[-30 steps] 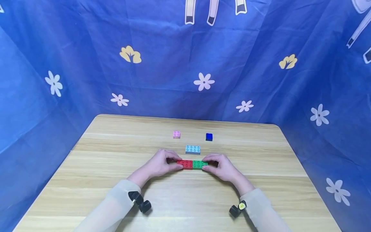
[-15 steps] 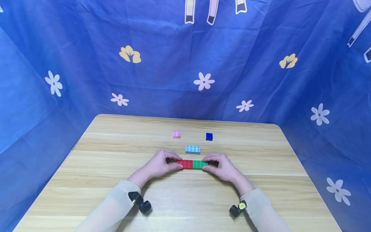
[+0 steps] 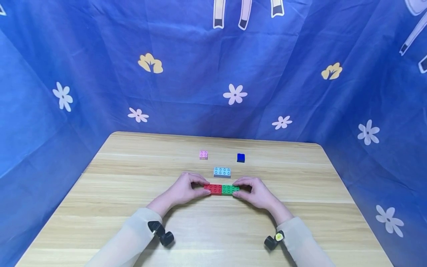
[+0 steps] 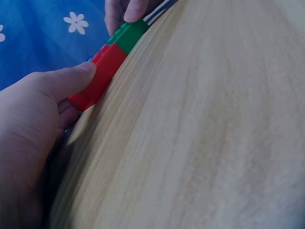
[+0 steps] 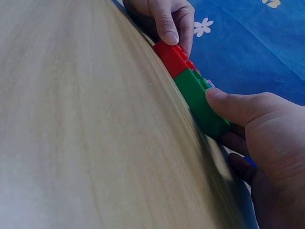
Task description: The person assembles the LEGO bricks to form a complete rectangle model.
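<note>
A red toy brick (image 3: 215,190) and a green toy brick (image 3: 228,189) lie end to end on the table, their short sides touching. The left hand (image 3: 185,189) pinches the red brick's left end between thumb and fingers. At the opposite end, the right hand (image 3: 255,192) pinches the green brick in the same manner. Both wrist views show the thumbs on the near sides, as on the red brick (image 4: 106,71) and the green brick (image 5: 200,102); most fingertips behind are hidden. Just beyond the pair sits a light blue brick (image 3: 222,172) with studs up.
Farther back on the wooden table (image 3: 140,155) stand a small pink brick (image 3: 203,154) to the left and a small dark blue brick (image 3: 241,158) to the right. A blue patterned cloth (image 3: 186,89) hangs behind the table and along both sides.
</note>
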A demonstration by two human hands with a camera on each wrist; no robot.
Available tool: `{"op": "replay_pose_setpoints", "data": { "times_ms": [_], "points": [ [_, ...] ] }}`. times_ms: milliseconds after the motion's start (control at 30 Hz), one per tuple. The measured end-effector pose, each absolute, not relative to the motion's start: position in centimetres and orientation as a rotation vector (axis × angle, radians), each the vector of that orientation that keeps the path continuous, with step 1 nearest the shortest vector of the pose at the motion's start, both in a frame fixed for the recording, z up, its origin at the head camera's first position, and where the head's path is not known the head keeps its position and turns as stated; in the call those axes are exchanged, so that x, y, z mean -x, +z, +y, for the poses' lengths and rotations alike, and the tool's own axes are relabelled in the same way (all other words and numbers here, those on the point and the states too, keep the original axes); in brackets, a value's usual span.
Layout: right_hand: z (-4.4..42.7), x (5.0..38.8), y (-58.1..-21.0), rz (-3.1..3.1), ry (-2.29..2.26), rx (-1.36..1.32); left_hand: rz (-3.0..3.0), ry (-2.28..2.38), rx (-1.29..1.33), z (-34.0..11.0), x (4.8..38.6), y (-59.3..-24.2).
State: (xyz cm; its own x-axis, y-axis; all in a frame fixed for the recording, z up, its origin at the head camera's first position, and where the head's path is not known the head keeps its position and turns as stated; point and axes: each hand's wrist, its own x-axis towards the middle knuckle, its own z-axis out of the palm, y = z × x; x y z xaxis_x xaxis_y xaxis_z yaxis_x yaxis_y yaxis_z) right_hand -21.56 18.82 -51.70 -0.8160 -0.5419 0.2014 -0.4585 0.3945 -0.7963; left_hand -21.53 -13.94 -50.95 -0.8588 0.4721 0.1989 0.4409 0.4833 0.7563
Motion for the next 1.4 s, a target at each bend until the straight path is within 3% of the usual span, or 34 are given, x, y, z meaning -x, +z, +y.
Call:
{"op": "replay_pose_setpoints", "data": {
  "times_ms": [567, 1400],
  "points": [
    [18.8, 22.1, -50.9, 2.584, -1.427, 0.859, 2.674, 1.347, -0.788, -14.0, 21.3, -51.1],
    [17.1, 26.2, -50.4, 2.561, -1.511, 0.81, 2.68, 1.361, -0.786, -14.0, 21.4, -51.4]
  ]
}}
